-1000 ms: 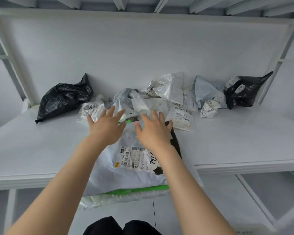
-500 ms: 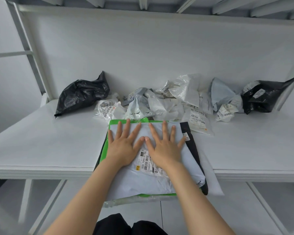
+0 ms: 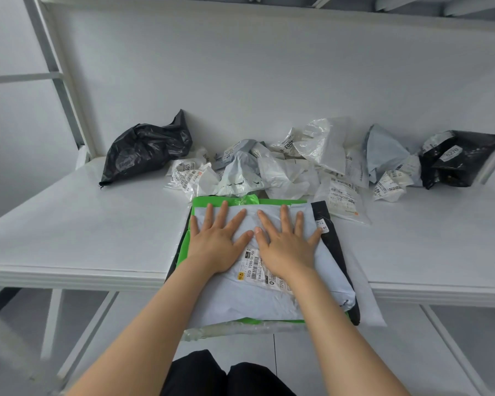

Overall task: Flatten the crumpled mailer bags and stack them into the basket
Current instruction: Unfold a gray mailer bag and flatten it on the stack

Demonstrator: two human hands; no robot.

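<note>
Left hand (image 3: pixel 217 242) and right hand (image 3: pixel 289 245) lie side by side, fingers spread flat, pressing on the pale blue mailer bag (image 3: pixel 257 300). It tops a stack with a green mailer (image 3: pixel 187 254) and a black mailer (image 3: pixel 332 241), overhanging the white table's (image 3: pixel 69 224) near edge. Just behind sits a pile of crumpled white mailers (image 3: pixel 286 174), with the left black bag (image 3: pixel 146 151) and the right black bag (image 3: pixel 459 161) at either end.

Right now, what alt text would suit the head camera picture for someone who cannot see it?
A person's left hand and right hand press flat on a pale grey mailer bag atop a stack at the near edge of a white table. Behind lie crumpled white bags, a left black bag and a right black bag.
</note>
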